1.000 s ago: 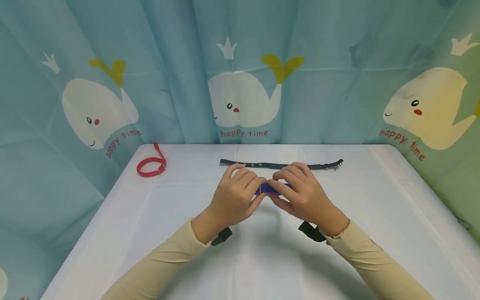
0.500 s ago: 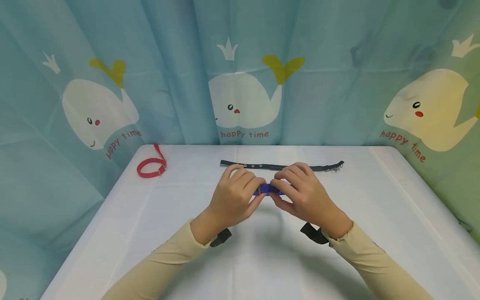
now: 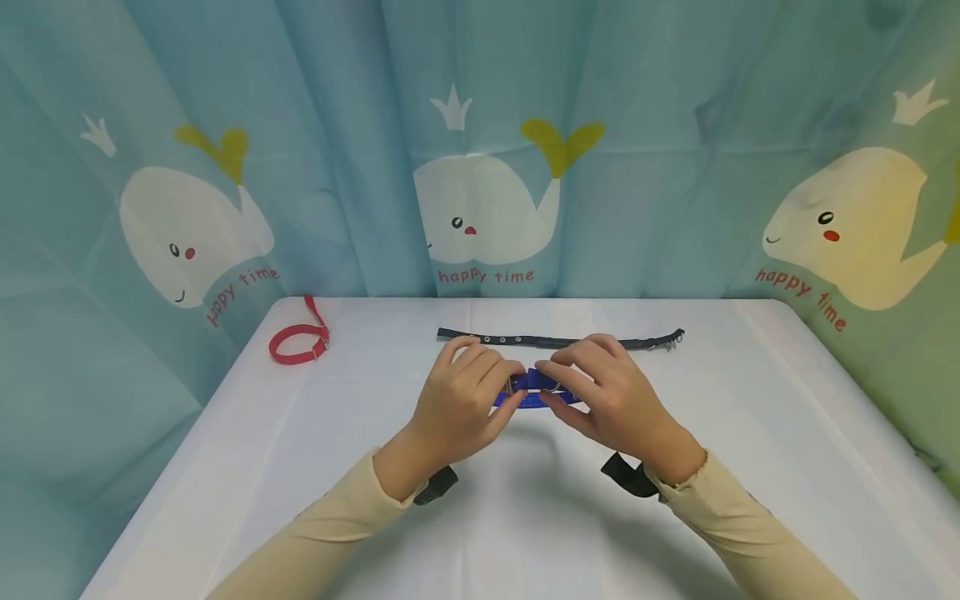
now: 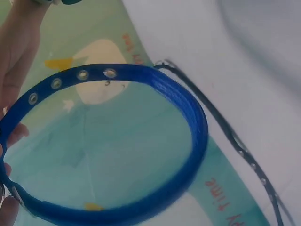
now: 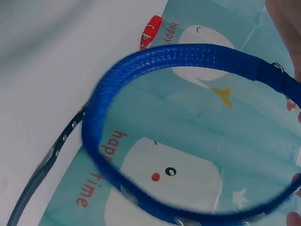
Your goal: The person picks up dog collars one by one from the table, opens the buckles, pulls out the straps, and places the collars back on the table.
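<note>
A blue collar [image 3: 534, 401] with metal eyelets is bent into a loop above the table, held between both hands. The left hand [image 3: 461, 400] pinches it by the metal buckle [image 3: 510, 385]. Close beside, the right hand [image 3: 618, 400] pinches the strap between thumb and fingers. In the left wrist view the looped collar [image 4: 202, 122] shows a row of eyelets along one side. The right wrist view shows its padded, stitched band [image 5: 94, 117] and a small metal ring [image 5: 278, 67]. Fingers partly cover where the ends meet, so whether the strap runs through the buckle is hidden.
A black collar [image 3: 528, 341] with eyelets lies stretched out behind the hands, partly covered by them. At the far left of the white table [image 3: 315, 467] lies a looped red collar [image 3: 294, 359]. A whale-print curtain [image 3: 337, 167] hangs along the table's back.
The hands stay close together, still holding the blue collar. Its strap has turned between the fingers, and more of the loop now shows below the buckle. The head view has tilted slightly upward.
</note>
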`<state>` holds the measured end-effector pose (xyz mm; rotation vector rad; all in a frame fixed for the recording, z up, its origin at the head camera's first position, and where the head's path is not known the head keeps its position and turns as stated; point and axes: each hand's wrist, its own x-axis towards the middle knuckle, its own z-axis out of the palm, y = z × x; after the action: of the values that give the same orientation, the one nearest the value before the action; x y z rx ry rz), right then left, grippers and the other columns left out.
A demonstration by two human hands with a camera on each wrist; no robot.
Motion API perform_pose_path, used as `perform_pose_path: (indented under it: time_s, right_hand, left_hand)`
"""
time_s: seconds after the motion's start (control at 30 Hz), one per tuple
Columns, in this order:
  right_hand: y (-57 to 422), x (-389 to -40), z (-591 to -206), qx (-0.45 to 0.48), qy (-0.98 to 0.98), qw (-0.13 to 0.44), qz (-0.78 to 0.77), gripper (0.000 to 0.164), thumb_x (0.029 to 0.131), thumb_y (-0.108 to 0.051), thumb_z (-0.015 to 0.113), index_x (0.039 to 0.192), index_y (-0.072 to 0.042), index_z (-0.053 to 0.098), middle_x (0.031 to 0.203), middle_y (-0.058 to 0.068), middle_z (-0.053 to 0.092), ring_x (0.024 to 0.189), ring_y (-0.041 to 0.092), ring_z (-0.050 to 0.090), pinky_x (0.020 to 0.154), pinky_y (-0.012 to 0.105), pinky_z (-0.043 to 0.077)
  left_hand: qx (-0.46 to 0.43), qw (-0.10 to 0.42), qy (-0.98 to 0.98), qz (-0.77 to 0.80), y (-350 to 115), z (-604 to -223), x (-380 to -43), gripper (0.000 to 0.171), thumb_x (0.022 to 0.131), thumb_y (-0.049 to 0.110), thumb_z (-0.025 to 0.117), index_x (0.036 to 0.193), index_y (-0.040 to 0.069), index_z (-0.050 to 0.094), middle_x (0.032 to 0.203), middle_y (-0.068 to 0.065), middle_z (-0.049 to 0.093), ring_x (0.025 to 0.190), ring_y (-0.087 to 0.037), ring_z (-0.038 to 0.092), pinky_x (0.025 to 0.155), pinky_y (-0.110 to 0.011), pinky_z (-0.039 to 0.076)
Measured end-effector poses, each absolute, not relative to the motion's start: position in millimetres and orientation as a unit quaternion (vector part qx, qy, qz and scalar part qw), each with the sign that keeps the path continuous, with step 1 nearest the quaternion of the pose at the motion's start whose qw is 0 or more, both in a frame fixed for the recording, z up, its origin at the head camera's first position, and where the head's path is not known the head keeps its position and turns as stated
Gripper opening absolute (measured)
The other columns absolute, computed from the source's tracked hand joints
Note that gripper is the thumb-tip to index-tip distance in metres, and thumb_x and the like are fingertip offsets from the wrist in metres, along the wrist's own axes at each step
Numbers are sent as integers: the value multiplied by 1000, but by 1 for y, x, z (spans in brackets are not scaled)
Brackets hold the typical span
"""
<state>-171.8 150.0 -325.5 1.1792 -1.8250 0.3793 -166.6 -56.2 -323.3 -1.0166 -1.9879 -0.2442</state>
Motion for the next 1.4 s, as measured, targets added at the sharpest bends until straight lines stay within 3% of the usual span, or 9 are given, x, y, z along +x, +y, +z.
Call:
perform_pose_path:
  time_s: [0.4, 0.63, 1.07, 1.4]
  right_hand:
    - [154, -172, -326, 491, -719, 474, 130, 24, 95, -20, 52, 90, -6, 70, 80, 6, 63, 70, 20, 59, 69, 41, 50]
    - [162, -174, -326, 501, -703, 490, 119, 32, 94, -23, 53, 71, -7, 68, 77, 7, 65, 68, 21, 60, 69, 43, 51]
    - [147, -174, -322, 487, -724, 473, 124, 31, 94, -30, 53, 91, -2, 67, 84, 9, 68, 76, 23, 64, 74, 41, 51]
    - [148, -171, -321, 478, -763, 427, 82, 33, 97, -30, 46, 89, -4, 64, 88, 8, 69, 79, 21, 65, 82, 44, 52]
  left_hand:
    - [-408, 426, -802, -98, -59, -325, -166, 20, 76, 26, 76, 86, 11, 68, 78, 1, 66, 78, -13, 62, 88, -38, 48]
    - [-376, 417, -819, -118, -65, -318, -167, 20, 76, 23, 77, 88, 10, 68, 76, 0, 66, 76, -14, 60, 87, -39, 48]
    - [-411, 396, -811, -129, -60, -322, -166, 20, 76, 24, 76, 88, 11, 68, 75, 2, 64, 75, -12, 59, 88, -38, 48]
    - [-399, 379, -827, -112, -58, -324, -166, 24, 76, 28, 76, 91, 12, 66, 86, 1, 65, 83, -13, 61, 88, -38, 49]
